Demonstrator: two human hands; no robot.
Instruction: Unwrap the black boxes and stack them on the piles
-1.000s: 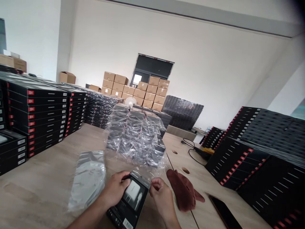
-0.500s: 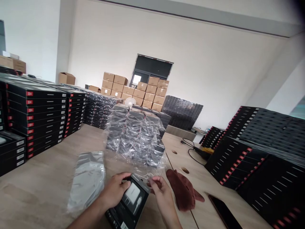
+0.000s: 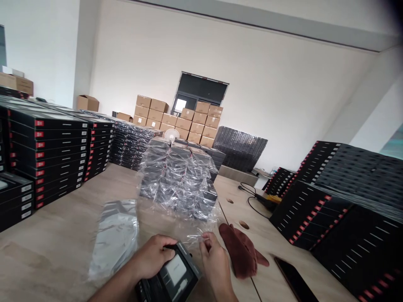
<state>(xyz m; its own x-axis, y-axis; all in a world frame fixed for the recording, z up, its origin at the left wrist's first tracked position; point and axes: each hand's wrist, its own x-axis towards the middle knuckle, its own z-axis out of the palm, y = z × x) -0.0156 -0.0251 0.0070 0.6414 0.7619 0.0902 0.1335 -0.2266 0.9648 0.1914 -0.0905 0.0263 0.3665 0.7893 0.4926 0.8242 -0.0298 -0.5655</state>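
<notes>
My left hand (image 3: pixel 157 256) is closed round the upper left side of a black retail box (image 3: pixel 192 270). The box front pictures a white charger and a cable, and its lower end runs out of view at the bottom. Just right of the box, my right hand (image 3: pixel 215 260) has its fingers pinched on a clear plastic bag (image 3: pixel 193 240), which spreads over the table in front of the box. How much of the bag lies in the fingers is hidden. Left of my left forearm lies a flat pile of clear plastic bags (image 3: pixel 117 230).
Bagged boxes (image 3: pixel 179 180) are stacked straight ahead. Tall stacks of black boxes stand at the left (image 3: pixel 61 153) and right (image 3: pixel 333 218). A brown cloth glove (image 3: pixel 241 251) and a phone (image 3: pixel 294 279) lie to the right, with a black cable (image 3: pixel 252 195) beyond.
The box has shifted slightly down and right in my left hand's grip. My right hand has turned and its fingers have curled in, while more of the clear bag shows ahead of the box.
</notes>
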